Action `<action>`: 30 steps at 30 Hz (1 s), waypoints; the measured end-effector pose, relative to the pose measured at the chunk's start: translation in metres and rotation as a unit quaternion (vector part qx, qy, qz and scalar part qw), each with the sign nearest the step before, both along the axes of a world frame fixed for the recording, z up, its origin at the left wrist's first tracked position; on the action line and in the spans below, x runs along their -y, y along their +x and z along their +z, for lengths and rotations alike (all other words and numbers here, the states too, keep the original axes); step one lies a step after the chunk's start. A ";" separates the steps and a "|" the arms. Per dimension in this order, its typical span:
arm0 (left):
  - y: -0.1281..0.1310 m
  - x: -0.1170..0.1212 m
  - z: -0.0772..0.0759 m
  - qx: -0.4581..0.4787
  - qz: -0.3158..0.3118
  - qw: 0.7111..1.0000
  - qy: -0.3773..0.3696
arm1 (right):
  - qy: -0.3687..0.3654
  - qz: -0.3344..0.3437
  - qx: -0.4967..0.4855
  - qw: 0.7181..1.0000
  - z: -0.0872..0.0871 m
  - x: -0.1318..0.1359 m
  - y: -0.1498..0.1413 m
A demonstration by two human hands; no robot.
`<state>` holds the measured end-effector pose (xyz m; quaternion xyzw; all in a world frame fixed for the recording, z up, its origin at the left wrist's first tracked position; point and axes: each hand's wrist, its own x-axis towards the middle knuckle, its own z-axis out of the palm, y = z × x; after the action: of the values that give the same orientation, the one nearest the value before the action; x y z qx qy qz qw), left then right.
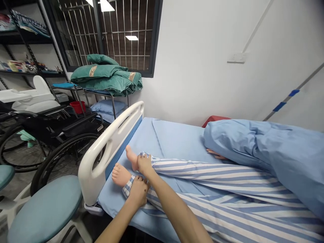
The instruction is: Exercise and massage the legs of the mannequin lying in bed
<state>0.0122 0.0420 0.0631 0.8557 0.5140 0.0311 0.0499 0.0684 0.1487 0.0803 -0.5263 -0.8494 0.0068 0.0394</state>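
Note:
A figure in blue-and-white striped trousers (202, 168) lies on the bed, with two bare feet (121, 174) towards the footboard. Whether it is a manikin or a person I cannot tell. My left hand (138, 191) is closed over the nearer trouser cuff at the ankle. Farther across, my right hand (145, 163) grips the other cuff, its fingers curled over the striped cloth. Parts of both hands' fingers are hidden. A blue quilt (263, 145) covers the figure's upper part, and a hand (216, 154) shows from under its edge.
The bed's white footboard (95, 160) stands just left of the feet. Beyond it are a wheelchair (63, 131), a round stool (48, 209) and a rack with green folded bedding (108, 76). A light blue sheet (174, 138) covers the mattress along the wall.

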 end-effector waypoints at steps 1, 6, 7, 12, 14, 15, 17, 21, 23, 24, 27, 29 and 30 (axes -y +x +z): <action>0.000 0.001 0.000 -0.006 0.001 1.000 -0.004 | 0.001 -0.002 0.006 1.000 0.001 0.003 0.003; 0.000 0.006 0.003 -0.029 0.004 1.000 -0.012 | -0.004 -0.006 0.023 1.000 0.004 0.015 0.011; 0.000 0.007 0.005 -0.031 0.005 0.999 -0.014 | -0.009 -0.010 0.025 1.000 0.004 0.017 0.011; 0.001 0.011 0.009 -0.027 0.015 0.999 -0.017 | -0.004 -0.046 0.002 0.999 -0.003 0.024 0.007; 0.001 0.012 0.008 -0.022 0.020 0.999 -0.012 | 0.008 -0.056 -0.012 0.998 -0.005 0.025 0.005; 0.002 0.012 0.008 -0.020 0.022 0.999 -0.010 | 0.008 -0.062 -0.016 0.998 -0.006 0.025 0.005; 0.002 0.012 0.007 -0.019 0.024 1.000 -0.007 | -0.004 -0.074 -0.019 0.997 -0.006 0.025 0.004; 0.002 0.011 0.006 -0.018 0.027 0.999 0.003 | -0.037 -0.059 -0.018 0.997 -0.001 0.020 0.004; 0.002 0.011 0.005 -0.016 0.031 0.999 0.003 | -0.050 -0.041 -0.017 0.998 0.005 0.017 0.007; 0.002 0.011 0.005 -0.014 0.033 0.999 0.001 | -0.053 -0.036 -0.015 0.998 0.009 0.016 0.009; 0.002 0.010 0.003 -0.007 0.032 0.999 -0.002 | -0.052 -0.028 -0.011 0.998 0.023 0.012 0.015; 0.002 0.009 0.001 -0.005 0.030 1.000 0.003 | -0.047 -0.017 -0.010 0.999 0.029 0.012 0.018; 0.002 0.009 0.000 -0.006 0.030 1.000 0.004 | -0.045 -0.012 -0.011 0.999 0.030 0.014 0.019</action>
<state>0.0142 0.0330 0.0634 0.8401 0.5400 0.0299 0.0421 0.0873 0.1349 0.1105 -0.5375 -0.8414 0.0500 0.0248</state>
